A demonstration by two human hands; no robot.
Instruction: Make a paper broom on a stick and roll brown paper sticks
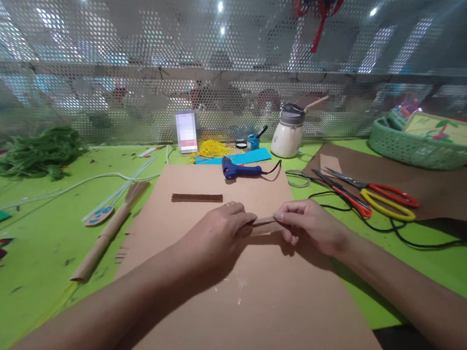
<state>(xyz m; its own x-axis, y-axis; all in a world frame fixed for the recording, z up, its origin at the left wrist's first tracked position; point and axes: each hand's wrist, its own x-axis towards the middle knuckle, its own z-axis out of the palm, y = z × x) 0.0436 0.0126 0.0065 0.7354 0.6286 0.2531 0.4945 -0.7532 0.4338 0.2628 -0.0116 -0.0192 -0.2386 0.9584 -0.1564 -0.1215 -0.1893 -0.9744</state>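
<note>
Between my two hands stretches a narrow brown paper strip point(264, 221), held just above a large sheet of brown cardboard point(247, 326). My left hand point(227, 224) pinches its left end, and my right hand point(305, 220) pinches the right end between thumb and fingers. Much of the strip is hidden by the fingers. Beyond my left hand lies a flat stack of thin dark brown strips point(197, 198). A blue hot glue gun point(241, 169) rests on its side at the cardboard's far edge.
Scissors with red and yellow handles point(386, 197) lie at right, near a black cord point(423, 246). A rolled brown paper tube point(106, 238) is at left. Behind stand a white jug point(286, 137), a blurred lit screen point(186, 132) and a green basket point(415, 148).
</note>
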